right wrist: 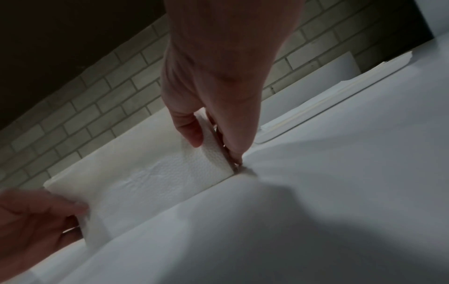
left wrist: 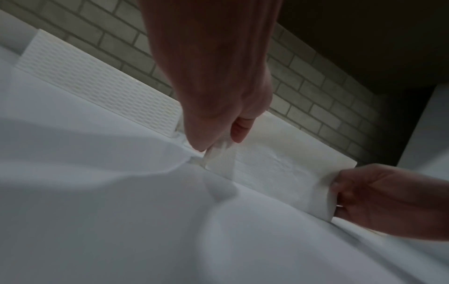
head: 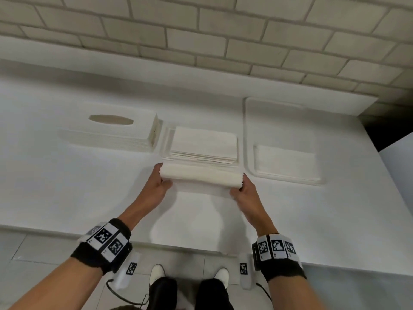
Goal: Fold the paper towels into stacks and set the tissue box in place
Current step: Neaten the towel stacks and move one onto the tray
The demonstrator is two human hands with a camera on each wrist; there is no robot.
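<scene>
A white paper towel (head: 201, 178) is doubled over on the white counter, its fold raised. My left hand (head: 161, 180) pinches its left end (left wrist: 218, 151) between thumb and fingers. My right hand (head: 241, 190) pinches the right end (right wrist: 213, 151). Just behind the towel lies a stack of folded towels (head: 204, 145) on a low base. The white tissue box cover (head: 111, 130), with its oval slot on top, sits to the left of that stack.
A shallow white tray (head: 250, 130) at the right holds a thin pile of flat towels (head: 286, 162). A brick wall (head: 201, 30) runs behind the counter. The counter's front edge (head: 67, 233) is near my wrists, and its right end drops off beyond the tray.
</scene>
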